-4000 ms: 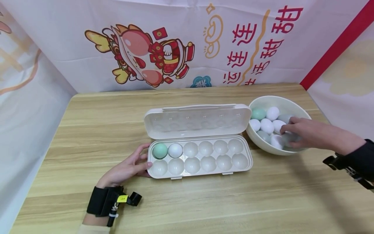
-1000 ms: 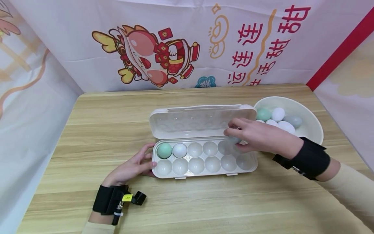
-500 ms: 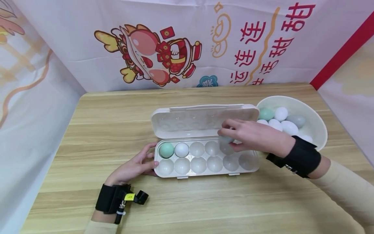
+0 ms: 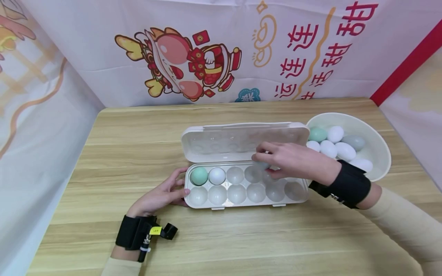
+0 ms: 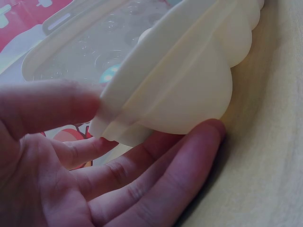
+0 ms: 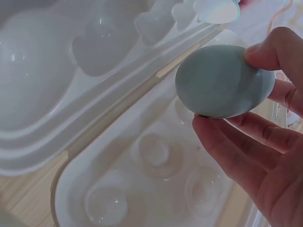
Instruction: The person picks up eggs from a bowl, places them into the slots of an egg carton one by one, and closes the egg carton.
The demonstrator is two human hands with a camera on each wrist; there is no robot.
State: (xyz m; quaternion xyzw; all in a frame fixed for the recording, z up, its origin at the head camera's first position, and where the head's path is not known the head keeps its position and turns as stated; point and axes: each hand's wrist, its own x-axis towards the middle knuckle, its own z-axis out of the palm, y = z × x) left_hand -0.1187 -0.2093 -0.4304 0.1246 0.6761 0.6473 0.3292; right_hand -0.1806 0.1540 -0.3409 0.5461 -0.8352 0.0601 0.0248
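A white plastic egg carton (image 4: 236, 194) lies on the table with its lid (image 4: 217, 145) raised behind it. A green egg (image 4: 199, 176) and a white egg (image 4: 217, 176) fill the two leftmost cups of its back row. My left hand (image 4: 160, 193) grips the carton's left end, thumb at the rim and fingers around the underside of an end cup (image 5: 199, 90). Above the right half of the back row, my right hand (image 4: 297, 161) pinches a grey-green egg (image 6: 220, 82) between thumb and fingers. That egg is apart from the cups and partly hidden in the head view.
A cream bowl (image 4: 382, 149) stands right of the carton, close to the lid. Several white eggs (image 4: 345, 151), a green egg (image 4: 317, 134) and a grey egg (image 4: 354, 142) lie in it. A printed cloth (image 4: 262, 76) hangs behind the wooden table (image 4: 145, 130).
My right hand has taken the grey-green egg from the bowl and carried it left over the carton, still edging left over the last second. My left hand keeps its grip on the carton's end.
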